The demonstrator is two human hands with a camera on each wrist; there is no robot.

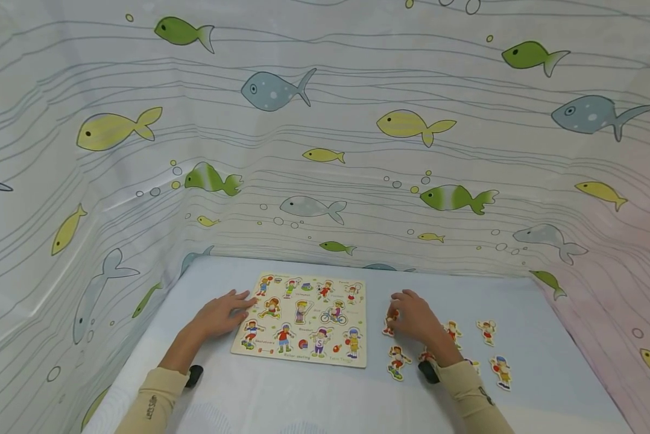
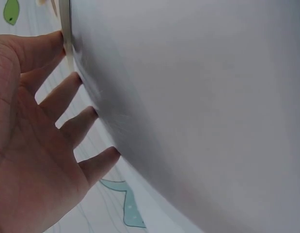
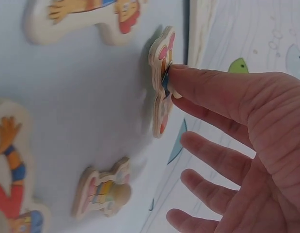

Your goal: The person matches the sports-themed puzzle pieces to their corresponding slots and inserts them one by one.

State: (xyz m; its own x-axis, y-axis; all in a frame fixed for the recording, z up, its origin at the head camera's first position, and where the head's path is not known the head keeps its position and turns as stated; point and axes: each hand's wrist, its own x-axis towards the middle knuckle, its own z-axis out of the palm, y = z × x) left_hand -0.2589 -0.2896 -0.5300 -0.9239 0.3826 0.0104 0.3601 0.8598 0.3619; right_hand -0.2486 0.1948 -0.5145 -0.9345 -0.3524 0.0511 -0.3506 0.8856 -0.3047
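A wooden puzzle board (image 1: 303,319) with cartoon sports children lies flat on the pale blue table (image 1: 303,398). My left hand (image 1: 237,302) rests flat beside it, its straight fingers (image 2: 67,92) on the table and the tips against the board's left edge (image 2: 66,29). My right hand (image 1: 395,314) is to the right of the board. Its thumb and forefinger pinch the small peg of a loose puzzle piece (image 3: 161,82), which stands slightly off the table. The other fingers (image 3: 188,179) hang spread and loose.
Several more loose figure pieces (image 1: 398,361) (image 1: 486,331) (image 1: 501,371) lie on the table right of the board. A fish-print curtain (image 1: 325,150) walls in the table at the back and on both sides.
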